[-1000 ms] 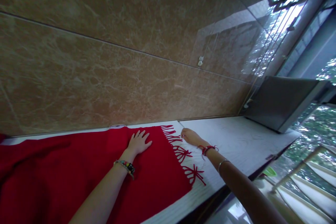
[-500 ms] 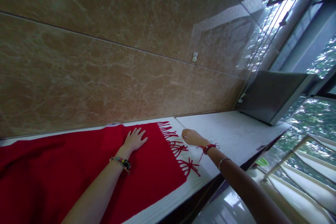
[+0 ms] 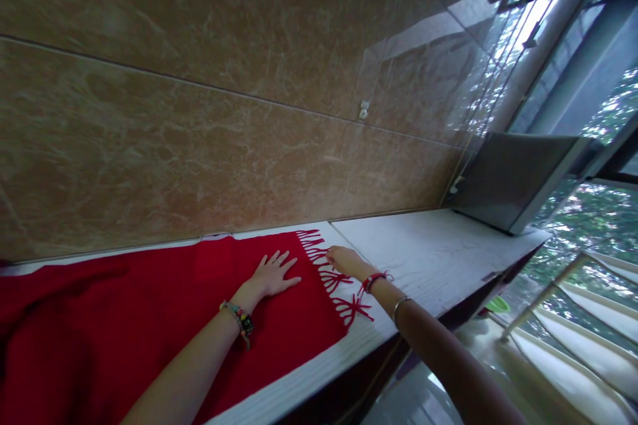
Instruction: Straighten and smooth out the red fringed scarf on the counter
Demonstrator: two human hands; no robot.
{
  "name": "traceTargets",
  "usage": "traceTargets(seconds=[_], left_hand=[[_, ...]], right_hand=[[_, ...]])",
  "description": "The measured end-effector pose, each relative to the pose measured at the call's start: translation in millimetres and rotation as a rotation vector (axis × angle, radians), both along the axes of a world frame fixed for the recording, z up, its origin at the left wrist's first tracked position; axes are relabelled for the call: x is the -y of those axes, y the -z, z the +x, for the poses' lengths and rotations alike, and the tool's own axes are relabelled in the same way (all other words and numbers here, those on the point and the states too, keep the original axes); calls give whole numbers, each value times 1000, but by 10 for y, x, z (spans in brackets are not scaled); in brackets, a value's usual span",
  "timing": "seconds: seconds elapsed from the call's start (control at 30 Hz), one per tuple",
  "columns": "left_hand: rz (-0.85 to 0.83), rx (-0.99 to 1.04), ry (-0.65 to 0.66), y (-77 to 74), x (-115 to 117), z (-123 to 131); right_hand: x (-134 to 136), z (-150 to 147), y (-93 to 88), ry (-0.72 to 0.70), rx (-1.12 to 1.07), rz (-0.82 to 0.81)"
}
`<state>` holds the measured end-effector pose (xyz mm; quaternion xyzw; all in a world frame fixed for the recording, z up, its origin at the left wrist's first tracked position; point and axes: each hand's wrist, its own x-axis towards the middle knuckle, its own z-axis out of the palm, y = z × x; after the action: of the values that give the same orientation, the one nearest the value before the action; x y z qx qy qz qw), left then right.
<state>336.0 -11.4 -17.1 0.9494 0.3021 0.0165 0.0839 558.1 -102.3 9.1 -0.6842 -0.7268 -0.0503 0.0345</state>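
Note:
A red scarf (image 3: 184, 299) lies spread along the white countertop, with its tasselled end toward the right. My left hand (image 3: 274, 273) rests flat on it near that end, fingers spread. At the scarf's edge, my right hand (image 3: 345, 260) is closed in a pinch over the fringe (image 3: 326, 272), its fingertips on the strands. Several strands nearer the front edge fan out over the white surface. The scarf's left part is rumpled into folds.
Brown marbled wall tiles (image 3: 199, 146) rise behind the countertop (image 3: 413, 246). A grey box-like appliance (image 3: 513, 176) stands at its far right end. Below on the right are a pale rack (image 3: 563, 279) and a green object (image 3: 497, 305), with windows beyond.
My right hand has moved left from the bare countertop onto the fringe. My left hand has slid right along the scarf, closer to the tassels, still flat.

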Motion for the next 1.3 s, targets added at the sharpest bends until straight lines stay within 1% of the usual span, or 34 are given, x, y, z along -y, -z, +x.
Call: traceTargets(seconds=[0.07,0.1,0.13,0.23,0.3,0.37,0.43,0.53,0.6,0.63,0.67,0.7,0.8,0.83,0.87,0.93,1.0,1.03,1.1,1.13,1.2,1.3], left_hand=[[7,4,-2,-13,0,-11],[10,6,-1,-17,2,-13],[13,7,2,-19,3,-13],[25,9,14,-11,3,-12],[34,11,16,-2,-2,-13],[36,12,19,5,-8,-17],[29,9,23,9,-14,-20],[23,0,17,9,-19,-20],[25,1,14,7,-18,-17],[26,3,14,5,-15,-15],[26,5,15,3,-11,-13],[27,6,16,-1,-6,-12],[31,4,16,-13,9,-10],[33,2,18,-17,12,-10],[36,-1,18,-19,13,-10],[38,-5,19,-16,7,-9],[38,-4,20,-3,-10,-6],[36,-1,20,6,-22,-4],[31,4,20,27,-47,3],[30,7,18,38,-59,7],[31,10,17,54,-76,16],[43,3,12,59,-80,26]], right_hand=[[41,66,-45,13,4,21],[55,53,-61,7,2,34],[62,12,-70,-14,-6,51],[41,-185,-40,-136,-16,64],[14,-261,5,-170,14,45],[1,-217,37,-129,51,31],[18,-66,36,-65,67,36],[97,182,-12,32,96,45],[171,228,-37,86,109,57],[209,197,-35,90,104,71],[247,133,-21,66,83,93],[284,47,4,13,49,118],[380,-208,111,-224,-72,142],[405,-244,142,-268,-90,127],[427,-240,165,-274,-86,102],[464,-111,176,-184,-49,58],[501,117,144,-52,-7,25],[520,231,115,-11,0,16],[558,377,46,44,7,11],[572,388,14,47,2,21],[578,276,-23,-9,-34,75],[518,-83,24,-232,-142,174]])
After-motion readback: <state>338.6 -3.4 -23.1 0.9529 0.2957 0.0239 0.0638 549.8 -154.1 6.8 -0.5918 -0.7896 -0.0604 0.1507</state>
